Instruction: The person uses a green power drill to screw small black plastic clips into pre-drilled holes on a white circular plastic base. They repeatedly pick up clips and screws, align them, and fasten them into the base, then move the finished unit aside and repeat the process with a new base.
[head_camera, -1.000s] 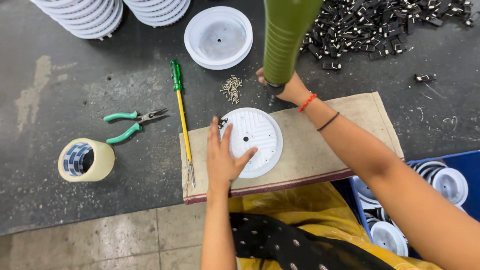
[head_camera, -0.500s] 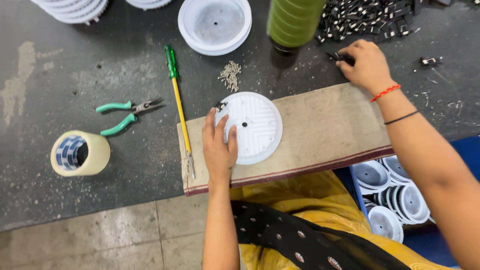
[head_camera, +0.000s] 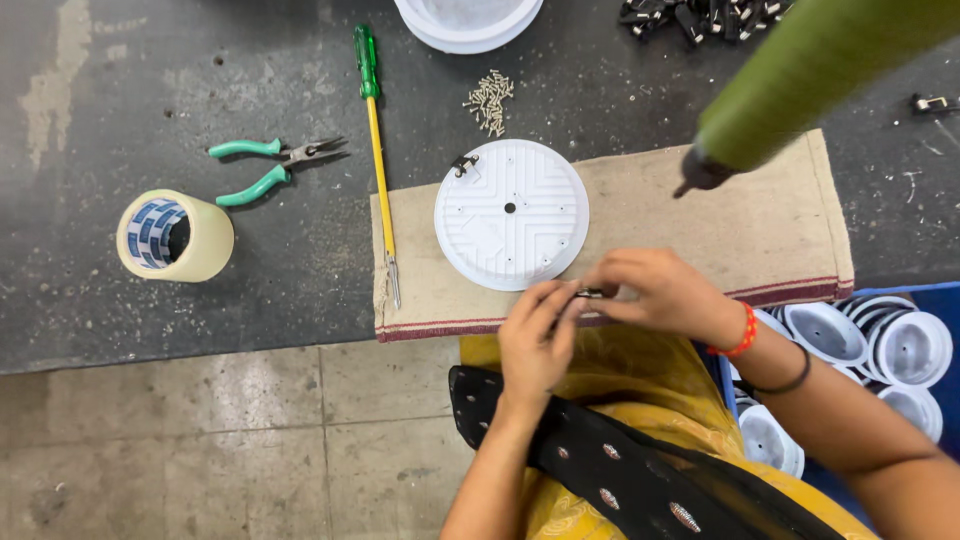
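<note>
A round white plastic disc (head_camera: 511, 214) lies face down on a beige cloth mat (head_camera: 640, 190), with a small black clip at its upper left rim. Just below the disc's lower right edge, my left hand (head_camera: 535, 343) and my right hand (head_camera: 660, 295) meet. Between their fingertips they pinch a small dark metal clip (head_camera: 590, 294). My right wrist wears a red bracelet and a black band.
A green, yellow-shafted screwdriver (head_camera: 377, 130) lies along the mat's left edge. Green pliers (head_camera: 272, 165) and a tape roll (head_camera: 172, 235) sit further left. A pile of screws (head_camera: 489, 100), black clips (head_camera: 690, 18), a hanging green tool (head_camera: 800, 75) and a bin of white housings (head_camera: 880, 350) surround the mat.
My right hand came back from the black clip pile at the top right to the disc's lower edge. My left hand left the disc and joined it on a small clip.
</note>
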